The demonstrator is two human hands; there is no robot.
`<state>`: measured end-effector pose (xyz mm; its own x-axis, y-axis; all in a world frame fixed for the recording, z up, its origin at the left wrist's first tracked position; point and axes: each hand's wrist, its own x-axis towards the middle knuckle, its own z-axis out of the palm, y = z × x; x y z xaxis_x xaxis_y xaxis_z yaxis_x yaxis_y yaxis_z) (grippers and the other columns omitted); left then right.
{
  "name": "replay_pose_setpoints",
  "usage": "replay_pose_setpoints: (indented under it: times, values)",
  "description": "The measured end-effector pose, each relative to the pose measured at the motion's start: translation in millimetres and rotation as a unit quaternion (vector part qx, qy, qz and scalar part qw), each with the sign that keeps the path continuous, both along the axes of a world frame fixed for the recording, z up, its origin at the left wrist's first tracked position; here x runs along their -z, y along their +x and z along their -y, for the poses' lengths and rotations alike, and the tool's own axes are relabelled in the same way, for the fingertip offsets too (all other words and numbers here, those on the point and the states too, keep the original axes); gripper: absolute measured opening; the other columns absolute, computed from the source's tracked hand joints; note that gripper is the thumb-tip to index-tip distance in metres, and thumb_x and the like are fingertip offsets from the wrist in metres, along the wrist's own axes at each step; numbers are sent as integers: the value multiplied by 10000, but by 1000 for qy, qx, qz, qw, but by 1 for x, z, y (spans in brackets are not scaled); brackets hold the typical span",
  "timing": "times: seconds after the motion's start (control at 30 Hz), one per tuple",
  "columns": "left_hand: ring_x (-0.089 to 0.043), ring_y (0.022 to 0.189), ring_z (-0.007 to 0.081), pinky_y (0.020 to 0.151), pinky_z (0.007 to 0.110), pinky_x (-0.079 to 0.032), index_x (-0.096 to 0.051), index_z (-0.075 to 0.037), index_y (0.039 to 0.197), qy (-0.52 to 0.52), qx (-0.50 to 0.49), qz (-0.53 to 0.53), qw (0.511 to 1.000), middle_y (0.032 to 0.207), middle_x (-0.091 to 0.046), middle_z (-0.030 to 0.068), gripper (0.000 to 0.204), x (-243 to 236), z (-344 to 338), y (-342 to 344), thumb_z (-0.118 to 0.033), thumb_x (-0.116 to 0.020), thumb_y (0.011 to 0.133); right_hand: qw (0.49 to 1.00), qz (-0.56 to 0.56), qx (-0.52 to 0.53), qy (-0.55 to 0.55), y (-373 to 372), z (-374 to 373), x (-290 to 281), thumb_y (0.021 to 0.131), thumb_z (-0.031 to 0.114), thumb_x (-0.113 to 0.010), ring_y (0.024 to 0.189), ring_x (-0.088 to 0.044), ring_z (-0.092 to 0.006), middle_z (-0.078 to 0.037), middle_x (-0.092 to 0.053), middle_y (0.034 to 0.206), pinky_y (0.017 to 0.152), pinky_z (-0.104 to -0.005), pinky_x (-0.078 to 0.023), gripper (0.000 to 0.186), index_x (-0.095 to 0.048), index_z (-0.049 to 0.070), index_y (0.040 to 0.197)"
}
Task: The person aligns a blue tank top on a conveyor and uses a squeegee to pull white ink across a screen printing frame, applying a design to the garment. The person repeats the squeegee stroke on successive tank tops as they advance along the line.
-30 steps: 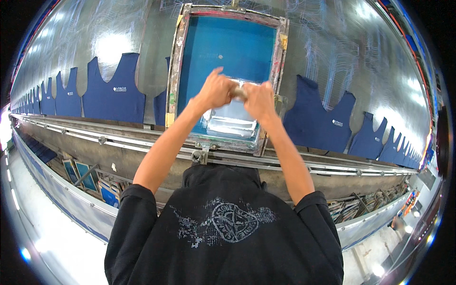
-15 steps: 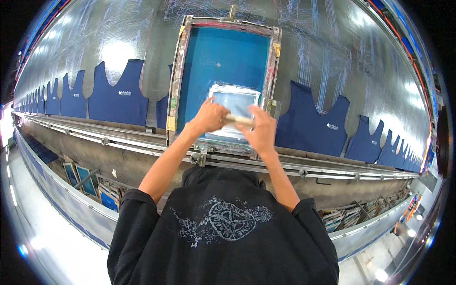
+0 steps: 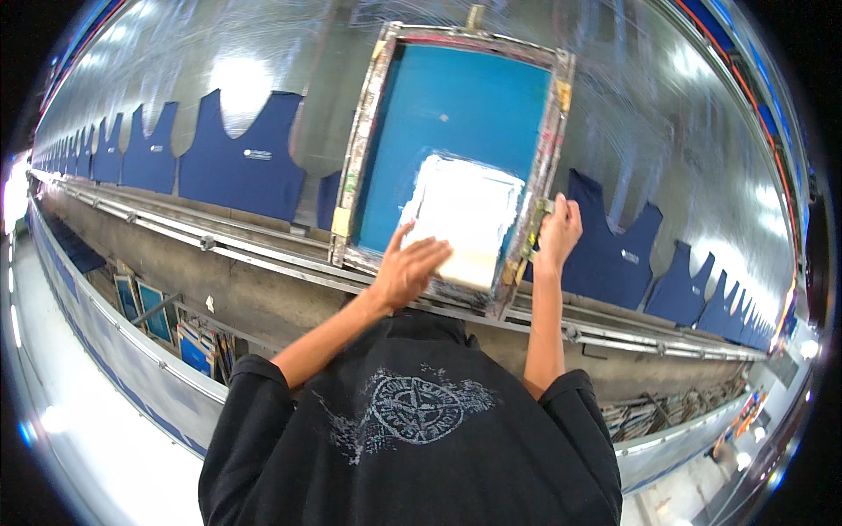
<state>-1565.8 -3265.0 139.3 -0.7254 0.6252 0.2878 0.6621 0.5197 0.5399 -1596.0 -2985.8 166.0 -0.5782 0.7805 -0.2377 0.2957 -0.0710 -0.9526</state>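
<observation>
A screen-printing frame [image 3: 359, 140] with a blue mesh [image 3: 465, 96] lies tilted over the long table in front of me. Thick white ink [image 3: 469, 193] covers the lower part of the mesh. My left hand [image 3: 412, 266] is at the lower left of the ink, its fingers over the left end of a pale squeegee [image 3: 475, 266]. My right hand [image 3: 560, 235] is closed at the frame's right side, by a small metal fitting; the palm side is hidden. Navy shirt pieces [image 3: 241, 162] lie flat on both sides, with small white prints on the chest.
A metal rail [image 3: 254, 252] runs along the table's near edge, with stops fixed on it. Below it, several more screens [image 3: 156, 309] stand on a lower shelf at left. Stacked frames or slats [image 3: 675, 410] lie at the lower right.
Both hands were on the squeegee over the ink. My right hand has let go and moved right to the frame's side. The frame has shifted right and turned slightly.
</observation>
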Motion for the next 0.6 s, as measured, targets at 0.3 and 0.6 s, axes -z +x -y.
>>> replay_pose_setpoints:
  times: [0.3,0.6]
  values:
    - [-674,1187,235,1240,565,-221,-694,-97,1164,-82,-16,69,994,1171,-749,61,388,6,215,-91,-3,-642,792,996,-71,-58,25,-79,217,83,1038,210,-570,539,-329,-50,55,-347,611,512,-288,-252,344,-454,90,737]
    - [-700,1142,222,1213,546,-271,-710,-129,1151,-77,-36,54,995,1165,-759,53,381,31,417,-164,-8,-663,792,993,-61,-64,79,-156,421,111,1042,219,-567,546,-369,-76,35,-381,626,521,-312,-277,322,-497,49,778]
